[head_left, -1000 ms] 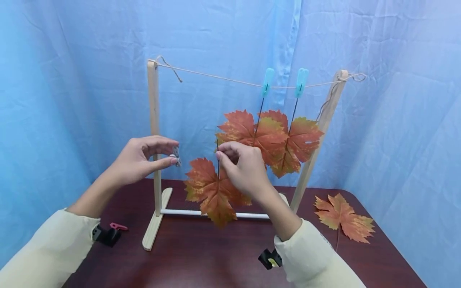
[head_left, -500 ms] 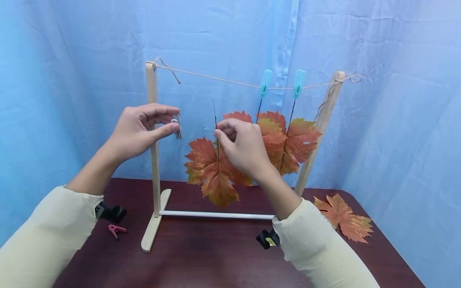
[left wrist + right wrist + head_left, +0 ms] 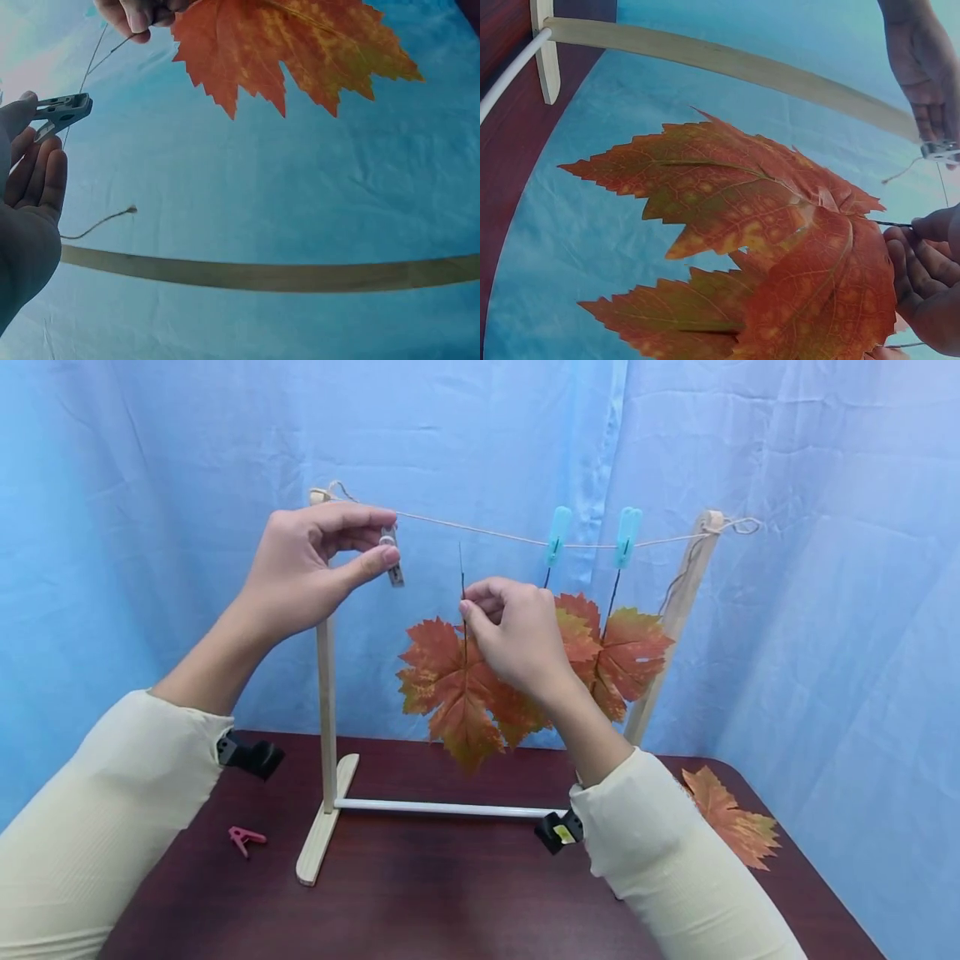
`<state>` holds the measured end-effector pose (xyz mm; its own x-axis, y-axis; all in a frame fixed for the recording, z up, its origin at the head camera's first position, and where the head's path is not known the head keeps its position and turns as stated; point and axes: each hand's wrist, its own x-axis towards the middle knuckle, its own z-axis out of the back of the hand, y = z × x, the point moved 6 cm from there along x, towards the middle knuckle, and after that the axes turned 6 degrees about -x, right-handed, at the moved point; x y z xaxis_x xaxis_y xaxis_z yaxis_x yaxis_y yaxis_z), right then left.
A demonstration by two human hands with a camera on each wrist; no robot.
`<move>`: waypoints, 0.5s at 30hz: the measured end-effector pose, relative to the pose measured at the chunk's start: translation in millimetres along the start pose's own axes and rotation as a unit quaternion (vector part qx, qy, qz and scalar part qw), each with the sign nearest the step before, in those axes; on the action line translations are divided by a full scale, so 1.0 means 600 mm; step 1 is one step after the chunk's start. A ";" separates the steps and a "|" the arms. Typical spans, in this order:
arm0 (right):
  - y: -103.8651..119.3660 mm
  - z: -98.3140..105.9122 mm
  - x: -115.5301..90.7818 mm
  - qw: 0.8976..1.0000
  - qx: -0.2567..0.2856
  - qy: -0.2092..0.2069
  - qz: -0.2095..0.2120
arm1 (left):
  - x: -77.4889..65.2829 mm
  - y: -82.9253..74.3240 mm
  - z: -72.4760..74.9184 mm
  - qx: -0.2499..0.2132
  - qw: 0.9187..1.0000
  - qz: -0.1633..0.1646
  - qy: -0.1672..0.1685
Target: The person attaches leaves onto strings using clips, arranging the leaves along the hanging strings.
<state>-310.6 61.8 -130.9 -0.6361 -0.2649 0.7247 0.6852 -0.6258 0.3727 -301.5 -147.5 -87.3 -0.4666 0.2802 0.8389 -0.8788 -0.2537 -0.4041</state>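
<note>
My left hand [image 3: 303, 564] pinches a grey clothespin [image 3: 393, 560] between thumb and fingers, just below the string [image 3: 480, 529] near its left end. In the left wrist view the clothespin [image 3: 66, 112] is seen from the side. My right hand [image 3: 519, 631] pinches the dark stem of an orange-red artificial leaf [image 3: 453, 681], which hangs down below the fingers. The stem's thin tip points up, a little under the string. Farther right, two light-blue clothespins [image 3: 557, 537] grip the string and the stems of two more leaves [image 3: 630, 652]; the nearer one is partly behind my right hand.
The string runs between two wooden posts [image 3: 327, 718] joined low down by a white rod [image 3: 450, 808]. A pink clothespin [image 3: 246, 840] lies on the dark red table [image 3: 390, 893] at left. Another leaf [image 3: 731, 818] lies at right, partly behind my sleeve. Blue curtains hang behind.
Both hands have risen toward the string, the left one farther, carrying the grey clothespin up and slightly right. The leaf in my right hand has come up with it.
</note>
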 end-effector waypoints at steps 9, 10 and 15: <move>-0.003 0.010 0.014 1.000 -0.011 0.003 -0.014 | 0.044 -0.021 -0.010 0.038 0.998 -0.030 -0.037; -0.003 0.010 0.015 1.000 -0.012 0.003 -0.014 | 0.051 -0.024 -0.012 0.042 0.998 -0.030 -0.036; -0.005 0.008 0.018 1.000 -0.017 0.007 -0.017 | 0.079 -0.031 -0.023 0.051 0.998 -0.024 -0.024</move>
<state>-317.6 64.4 -121.2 -0.6632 -0.2538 0.7040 0.6516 -0.6587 0.3764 -308.7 -116.8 -45.0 -0.4178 0.2508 0.8733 -0.8840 -0.3343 -0.3269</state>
